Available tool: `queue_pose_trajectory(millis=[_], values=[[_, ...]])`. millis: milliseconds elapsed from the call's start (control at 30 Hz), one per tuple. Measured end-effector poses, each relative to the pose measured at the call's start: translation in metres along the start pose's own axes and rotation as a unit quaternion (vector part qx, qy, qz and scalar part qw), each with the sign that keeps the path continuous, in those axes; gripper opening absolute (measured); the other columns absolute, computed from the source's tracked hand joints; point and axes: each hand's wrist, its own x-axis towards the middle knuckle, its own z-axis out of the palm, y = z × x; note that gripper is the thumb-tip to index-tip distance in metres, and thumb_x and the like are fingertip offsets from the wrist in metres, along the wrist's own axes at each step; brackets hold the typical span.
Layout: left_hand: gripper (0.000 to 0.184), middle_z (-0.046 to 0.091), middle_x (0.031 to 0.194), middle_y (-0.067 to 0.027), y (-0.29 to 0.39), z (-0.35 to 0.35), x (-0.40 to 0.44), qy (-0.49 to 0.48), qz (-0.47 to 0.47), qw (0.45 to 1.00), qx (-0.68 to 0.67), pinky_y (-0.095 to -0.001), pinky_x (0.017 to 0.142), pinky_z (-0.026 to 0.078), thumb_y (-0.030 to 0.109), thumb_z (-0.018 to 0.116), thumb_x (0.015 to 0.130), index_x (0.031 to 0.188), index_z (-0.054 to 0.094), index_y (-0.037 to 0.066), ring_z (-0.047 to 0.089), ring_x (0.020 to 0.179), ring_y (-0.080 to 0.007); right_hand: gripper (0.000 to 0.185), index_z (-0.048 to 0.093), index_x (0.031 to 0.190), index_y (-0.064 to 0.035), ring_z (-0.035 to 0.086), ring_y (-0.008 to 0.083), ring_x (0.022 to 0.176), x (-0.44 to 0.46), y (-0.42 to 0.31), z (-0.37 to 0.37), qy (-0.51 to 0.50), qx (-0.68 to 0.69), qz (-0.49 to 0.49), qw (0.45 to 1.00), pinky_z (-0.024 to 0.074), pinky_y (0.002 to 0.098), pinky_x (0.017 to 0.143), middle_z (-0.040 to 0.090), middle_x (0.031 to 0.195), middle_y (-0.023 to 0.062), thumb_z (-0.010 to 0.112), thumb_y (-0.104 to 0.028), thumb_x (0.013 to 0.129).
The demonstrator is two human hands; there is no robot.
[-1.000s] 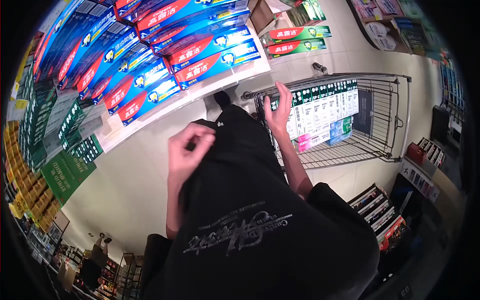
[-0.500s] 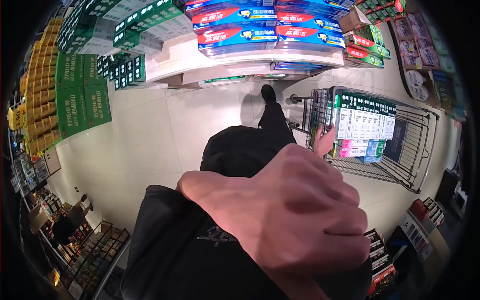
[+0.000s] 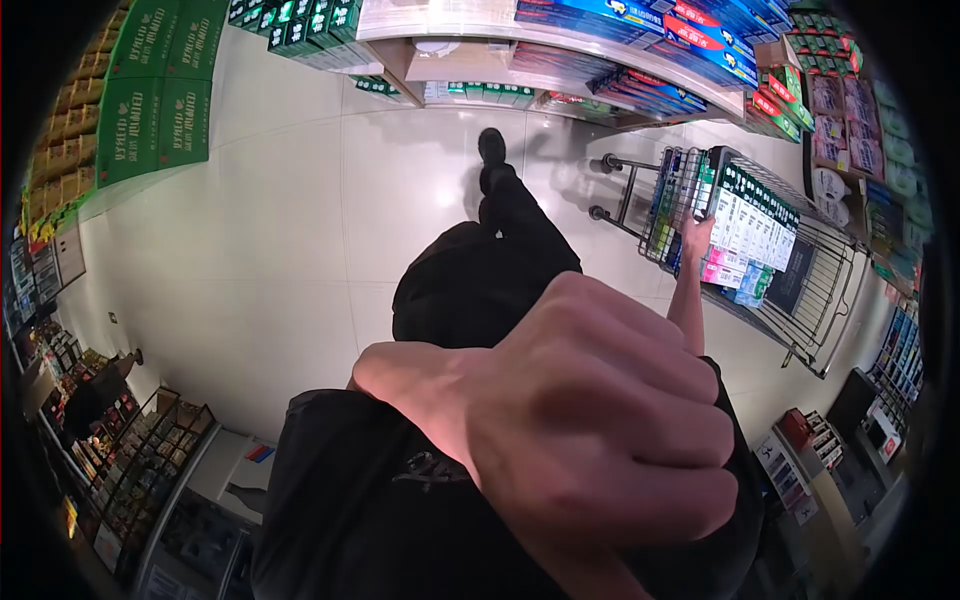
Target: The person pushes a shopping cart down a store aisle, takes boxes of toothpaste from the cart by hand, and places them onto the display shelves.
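Note:
My left hand (image 3: 610,430) is close to the camera, in front of my chest. Its fingers are curled into a fist with the knuckles outward, and whatever lies inside them is hidden. Off to the right, my right hand (image 3: 697,232) is wrapped round the near end of a wire shopping cart (image 3: 815,310). Inside the cart stands a row of white-and-green toothpaste boxes (image 3: 750,225), with pink boxes (image 3: 722,268) and light-blue boxes (image 3: 752,284) beside them.
Blue-and-red toothpaste boxes (image 3: 690,30) fill a shelf (image 3: 480,65) ahead. Green cartons (image 3: 160,120) are stacked at the left. Wrapped packs (image 3: 845,110) line the far right. A dark display rack (image 3: 150,470) stands lower left. My shoe (image 3: 491,145) is on the pale floor (image 3: 270,230).
The view has turned, so the shelf sits higher and farther right. The cart appears slightly to the right, and my right forearm now shows. My left fist stays almost in place.

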Motion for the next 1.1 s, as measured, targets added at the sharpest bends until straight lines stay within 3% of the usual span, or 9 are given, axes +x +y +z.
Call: queue_pose_trajectory(millis=[300, 433, 567, 633, 667, 767, 833, 933, 1100], values=[[0.033, 0.049, 0.061, -0.0012, -0.006, -0.070, -0.019, -0.018, -0.028, 0.999, 0.024, -0.0281, 0.038, 0.034, 0.035, 0.073, 0.073, 0.067, 0.055, 0.007, 0.048, 0.046, -0.0164, 0.057, 0.056, 0.109, 0.0000, 0.060, 0.0351, 0.096, 0.026, 0.044, 0.016, -0.053, 0.050, 0.094, 0.993, 0.0426, 0.0393, 0.087, 0.064, 0.099, 0.0194, 0.064, -0.045, 0.075], [0.031, 0.050, 0.062, -0.0012, -0.031, -0.095, 0.007, -0.064, -0.012, 0.998, 0.028, -0.0279, 0.039, 0.034, 0.032, 0.074, 0.073, 0.068, 0.057, 0.007, 0.049, 0.047, -0.0164, 0.058, 0.060, 0.105, 0.0020, 0.060, 0.0356, 0.085, 0.002, 0.034, 0.009, 0.031, 0.062, 0.076, 0.995, 0.0435, 0.0436, 0.079, 0.064, 0.087, 0.0208, 0.041, -0.051, 0.091], [0.011, 0.059, 0.076, -0.0129, -0.135, -0.117, -0.040, -0.047, -0.361, 0.926, 0.101, -0.0359, 0.058, 0.046, -0.002, 0.052, 0.076, 0.082, 0.061, 0.000, 0.059, 0.068, -0.0295, 0.056, 0.063, 0.100, -0.0010, 0.061, 0.0335, 0.076, -0.016, 0.040, 0.007, 0.027, 0.051, 0.073, 0.996, 0.0455, 0.0438, 0.072, 0.065, 0.082, 0.0183, 0.033, -0.048, 0.094], [0.011, 0.058, 0.081, -0.0138, -0.194, -0.152, -0.097, -0.114, -0.394, 0.850, 0.329, -0.0389, 0.066, 0.047, -0.004, 0.048, 0.069, 0.077, 0.055, 0.001, 0.058, 0.072, -0.0335, 0.051, 0.063, 0.093, -0.0029, 0.059, 0.0273, 0.066, -0.029, 0.029, 0.002, 0.076, 0.056, 0.051, 0.994, 0.0442, 0.0406, 0.064, 0.061, 0.068, 0.0132, 0.035, -0.046, 0.095], [0.008, 0.056, 0.073, -0.0138, -0.223, -0.179, -0.159, -0.135, -0.396, 0.816, 0.399, -0.0376, 0.061, 0.048, -0.004, 0.049, 0.070, 0.074, 0.054, 0.001, 0.058, 0.065, -0.0301, 0.049, 0.064, 0.093, -0.0049, 0.059, 0.0292, 0.066, -0.036, 0.015, -0.005, 0.069, 0.046, 0.101, 0.991, 0.0446, 0.0417, 0.065, 0.061, 0.070, 0.0148, 0.035, -0.045, 0.095], [0.017, 0.046, 0.052, -0.0024, -0.222, -0.255, -0.318, 0.089, -0.738, 0.649, 0.163, -0.0286, 0.041, 0.035, 0.004, 0.045, 0.077, 0.063, 0.055, 0.003, 0.045, 0.044, -0.0102, 0.047, 0.062, 0.090, -0.0042, 0.058, 0.0263, 0.061, -0.058, -0.005, -0.030, 0.044, 0.060, 0.094, 0.993, 0.0442, 0.0387, 0.059, 0.058, 0.064, 0.0122, 0.037, -0.043, 0.096], [0.030, 0.045, 0.049, 0.0007, -0.176, -0.294, -0.435, 0.131, -0.651, 0.728, 0.172, -0.0227, 0.037, 0.030, 0.013, 0.040, 0.085, 0.061, 0.057, 0.006, 0.040, 0.040, -0.0079, 0.047, 0.062, 0.088, -0.0045, 0.059, 0.0282, 0.062, -0.069, -0.018, -0.041, 0.051, 0.053, 0.097, 0.993, 0.0447, 0.0397, 0.059, 0.059, 0.066, 0.0131, 0.037, -0.043, 0.096], [0.030, 0.039, 0.041, 0.0004, -0.109, -0.280, -0.397, 0.131, -0.803, 0.546, 0.200, -0.0247, 0.029, 0.027, 0.007, 0.035, 0.080, 0.066, 0.061, 0.002, 0.036, 0.031, -0.0094, 0.039, 0.059, 0.100, -0.0080, 0.060, 0.0385, 0.076, -0.075, -0.052, -0.073, 0.048, 0.017, 0.100, 0.994, 0.0452, 0.0481, 0.065, 0.062, 0.083, 0.0183, 0.036, -0.040, 0.097], [0.030, 0.039, 0.044, 0.0007, -0.111, -0.262, -0.354, 0.128, -0.734, 0.642, 0.181, -0.0239, 0.034, 0.025, 0.000, 0.032, 0.063, 0.068, 0.062, 0.001, 0.034, 0.036, -0.0076, 0.027, 0.054, 0.101, -0.0091, 0.060, 0.0363, 0.077, -0.112, -0.073, -0.082, 0.073, -0.018, 0.014, 0.997, 0.0468, 0.0464, 0.062, 0.056, 0.093, 0.0148, 0.040, -0.031, 0.097]])
